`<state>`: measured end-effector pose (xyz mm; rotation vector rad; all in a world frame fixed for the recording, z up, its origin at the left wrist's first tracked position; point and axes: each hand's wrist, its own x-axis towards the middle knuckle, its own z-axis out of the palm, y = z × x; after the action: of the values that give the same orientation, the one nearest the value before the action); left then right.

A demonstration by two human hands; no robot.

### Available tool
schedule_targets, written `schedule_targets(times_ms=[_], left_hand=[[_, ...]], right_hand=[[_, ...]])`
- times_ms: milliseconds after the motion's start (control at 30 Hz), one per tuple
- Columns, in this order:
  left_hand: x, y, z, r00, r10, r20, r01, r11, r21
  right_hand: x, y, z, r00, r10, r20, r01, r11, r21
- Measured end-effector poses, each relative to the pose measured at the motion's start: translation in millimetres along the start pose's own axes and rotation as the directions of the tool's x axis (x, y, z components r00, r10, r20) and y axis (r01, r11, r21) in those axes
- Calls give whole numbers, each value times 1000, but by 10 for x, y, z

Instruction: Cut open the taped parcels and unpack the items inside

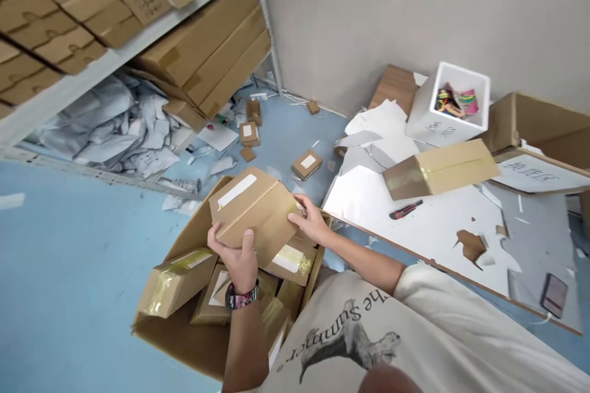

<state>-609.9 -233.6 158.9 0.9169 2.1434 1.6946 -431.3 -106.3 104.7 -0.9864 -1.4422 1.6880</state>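
Note:
A brown cardboard box (258,206) with a white label strip is held between both my hands, tilted above a large open carton (177,344). My left hand (237,255), with a patterned watch on the wrist, grips its near left edge. My right hand (311,220) pinches its right end. Inside the carton lie several smaller taped boxes, one of them (175,282) leaning at the left side, another (291,258) under the held box.
At right, a white board table (437,227) bears a taped box (442,166), red-black cutter (405,209), phone (554,295) and white foam bin (419,116). A metal shelf (138,43) with boxes stands upper left. Small boxes (306,164) lie on the blue floor.

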Motion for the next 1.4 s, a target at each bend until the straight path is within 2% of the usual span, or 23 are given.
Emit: schedule_targets(times_ms=[100,233,300,367,467,567,667,800,867,967,1000,1067,1100,1133,1167,1233,1300,1367,1400], left_hand=[[-100,427,407,997,54,47,-54,998,14],[-202,964,764,985,156,73,-160,985,60],[-243,1121,950,975,214,50,-216,976,37],[-277,1161,1199,964,265,20,-265,964,-16],[-314,1025,1711,965,261,-2,-259,958,-125],[-312,779,2323,991,119,55,-96,945,-314],[-216,561,2922,984,-25,177,109,869,-483],[80,353,3617,946,-82,313,258,775,-577],[246,248,3938,907,-86,412,342,719,-604],[418,63,4413,823,-126,554,491,649,-582],[444,0,4567,783,-166,599,548,639,-539],[453,-108,4859,676,-280,682,650,664,-371],[442,-146,4992,628,-343,699,667,700,-255],[427,-171,5116,598,-396,697,657,740,-143],[413,-183,5227,589,-430,684,627,777,-52],[397,-173,5403,609,-444,657,561,827,38],[395,-144,5500,612,-426,667,540,841,41],[377,-128,5502,622,-417,663,543,840,19],[351,-130,5469,651,-412,637,536,844,-2]], right_hand=[[-255,-191,-499,997,-35,-67,33,999,-24],[-531,-498,-1037,983,-133,-124,129,991,-40],[-587,-704,-1324,967,-212,-138,196,973,-122],[-603,-911,-1643,944,-294,-148,254,937,-239],[-591,-1140,-2124,905,-392,-164,296,860,-416],[-501,-1217,-2519,879,-437,-192,270,786,-556],[-297,-1181,-2801,868,-453,-204,231,731,-642],[26,-1127,-3026,871,-449,-197,180,667,-723],[155,-1132,-3083,878,-433,-203,134,630,-765],[336,-1121,-3125,900,-378,-217,42,570,-820],[402,-1093,-3134,911,-350,-218,11,549,-836],[543,-981,-3151,934,-279,-221,-51,510,-859],[610,-898,-3159,944,-236,-228,-85,496,-864],[667,-805,-3169,952,-190,-240,-120,489,-864],[709,-708,-3180,957,-146,-250,-151,485,-861],[729,-536,-3206,968,-88,-236,-167,477,-863],[654,-437,-3245,979,-95,-181,-115,473,-874],[498,-424,-3311,983,-148,-108,-25,475,-879],[399,-443,-3363,981,-176,-82,13,482,-876]])
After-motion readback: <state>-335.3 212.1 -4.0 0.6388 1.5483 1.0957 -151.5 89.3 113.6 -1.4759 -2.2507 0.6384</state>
